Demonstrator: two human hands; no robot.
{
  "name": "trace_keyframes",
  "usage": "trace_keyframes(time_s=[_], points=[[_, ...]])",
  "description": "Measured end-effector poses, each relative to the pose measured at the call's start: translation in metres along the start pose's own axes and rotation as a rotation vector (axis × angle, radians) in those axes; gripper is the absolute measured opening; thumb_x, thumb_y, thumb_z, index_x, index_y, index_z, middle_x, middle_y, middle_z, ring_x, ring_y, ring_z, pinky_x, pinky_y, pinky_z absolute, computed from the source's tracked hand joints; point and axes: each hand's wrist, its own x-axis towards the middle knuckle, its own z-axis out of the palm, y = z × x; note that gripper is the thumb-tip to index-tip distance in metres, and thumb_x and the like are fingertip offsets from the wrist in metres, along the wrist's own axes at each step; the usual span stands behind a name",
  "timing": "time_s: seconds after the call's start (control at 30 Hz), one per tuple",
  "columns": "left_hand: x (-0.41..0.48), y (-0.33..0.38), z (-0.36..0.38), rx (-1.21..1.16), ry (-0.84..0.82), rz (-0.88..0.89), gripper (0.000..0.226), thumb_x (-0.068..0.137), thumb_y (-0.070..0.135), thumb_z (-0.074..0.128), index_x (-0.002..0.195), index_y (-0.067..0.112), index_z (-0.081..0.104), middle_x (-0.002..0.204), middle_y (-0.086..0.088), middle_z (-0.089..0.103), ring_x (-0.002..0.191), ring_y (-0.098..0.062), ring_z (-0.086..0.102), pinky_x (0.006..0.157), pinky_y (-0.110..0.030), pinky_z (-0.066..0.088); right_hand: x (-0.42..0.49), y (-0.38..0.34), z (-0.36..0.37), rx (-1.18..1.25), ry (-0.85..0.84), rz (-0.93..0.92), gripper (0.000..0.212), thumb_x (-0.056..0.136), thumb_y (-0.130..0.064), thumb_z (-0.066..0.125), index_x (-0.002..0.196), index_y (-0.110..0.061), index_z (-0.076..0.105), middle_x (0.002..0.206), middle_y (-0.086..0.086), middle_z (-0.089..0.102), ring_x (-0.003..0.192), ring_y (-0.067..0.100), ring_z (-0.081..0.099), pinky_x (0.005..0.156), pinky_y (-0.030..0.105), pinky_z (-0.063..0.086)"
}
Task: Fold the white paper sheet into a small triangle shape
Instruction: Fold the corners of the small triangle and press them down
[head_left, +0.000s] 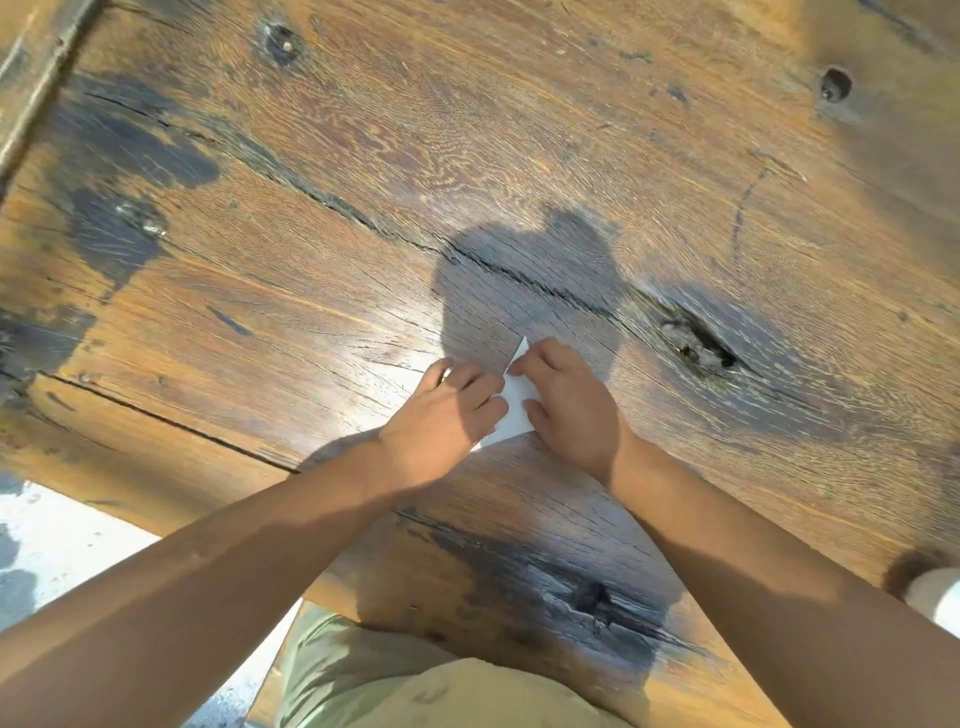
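The white paper sheet (514, 401) lies folded on the wooden table (467, 156), mostly covered by both hands. Only a narrow white wedge shows between them, with one point sticking up at the far side and another corner at the near left. My left hand (447, 415) presses flat on the paper's left part, fingers curled over its edge. My right hand (566, 400) rests on the right part, its fingertips pinching the paper near the upper point.
The table is old, cracked planks with dark stains, knots and a hole (698, 348) to the right of the hands. Its near edge runs past my lap, with pale floor (62, 545) at the lower left. A white object (937, 597) shows at the right edge.
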Motion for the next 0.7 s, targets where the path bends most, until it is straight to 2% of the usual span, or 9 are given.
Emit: trace_keyframes(time_s=[0.13,0.23,0.33,0.4,0.47,0.6,0.7], points=[[0.003,-0.005,0.003,-0.004,-0.034,-0.001,0.043,0.078,0.022,0.075,0.115,0.007,0.06,0.131,-0.015,0.056,0.119,-0.034,0.053,0.101,-0.052,0.04,0.0,0.006,-0.002,-0.086,-0.009,-0.085,0.046,0.078,-0.004,0.066,0.123,-0.01,0.056,0.124,0.011,0.05,0.106,0.032,0.05,0.076,0.043,0.052],[0.001,-0.01,0.005,0.0,-0.072,-0.014,0.063,0.079,0.031,0.074,0.133,0.007,0.052,0.144,-0.014,0.048,0.125,-0.034,0.044,0.105,-0.054,0.038,-0.003,0.013,-0.001,-0.182,0.035,-0.086,0.059,0.078,-0.015,0.073,0.133,-0.014,0.054,0.137,0.007,0.051,0.11,0.031,0.052,0.084,0.043,0.05],[-0.002,-0.012,0.006,0.049,-0.111,-0.017,0.074,0.08,0.039,0.073,0.142,0.011,0.046,0.151,-0.009,0.043,0.13,-0.029,0.033,0.108,-0.055,0.036,-0.005,0.017,-0.002,-0.254,0.052,-0.088,0.066,0.076,-0.024,0.078,0.136,-0.018,0.055,0.14,0.001,0.054,0.117,0.029,0.051,0.088,0.044,0.047],[-0.002,-0.013,0.006,0.085,-0.151,-0.031,0.077,0.081,0.045,0.069,0.146,0.014,0.04,0.156,-0.003,0.035,0.134,-0.027,0.028,0.11,-0.062,0.029,-0.006,0.018,-0.003,-0.277,0.049,-0.097,0.068,0.073,-0.025,0.08,0.136,-0.016,0.056,0.141,0.0,0.055,0.123,0.029,0.05,0.094,0.045,0.044],[0.0,-0.016,0.006,0.113,-0.208,-0.043,0.08,0.086,0.051,0.06,0.151,0.018,0.026,0.161,0.0,0.02,0.14,-0.028,0.019,0.111,-0.071,0.018,-0.007,0.018,-0.003,-0.282,0.042,-0.095,0.07,0.072,-0.024,0.08,0.137,-0.015,0.055,0.142,0.001,0.055,0.128,0.028,0.048,0.1,0.045,0.04],[0.009,-0.023,0.004,0.141,-0.298,-0.013,0.087,0.093,0.06,0.042,0.154,0.022,-0.006,0.161,0.007,-0.01,0.148,-0.03,-0.005,0.111,-0.071,-0.003,-0.007,0.014,0.0,-0.267,0.036,-0.033,0.073,0.076,-0.019,0.078,0.143,-0.013,0.047,0.149,0.003,0.048,0.134,0.028,0.044,0.108,0.047,0.036],[0.016,-0.028,0.001,0.168,-0.286,0.011,0.09,0.09,0.067,0.039,0.154,0.022,-0.006,0.162,0.005,-0.016,0.149,-0.031,-0.012,0.11,-0.07,-0.006,-0.01,0.012,0.001,-0.202,0.049,0.056,0.076,0.08,-0.017,0.075,0.147,-0.007,0.041,0.154,0.014,0.038,0.139,0.033,0.038,0.114,0.048,0.032]])
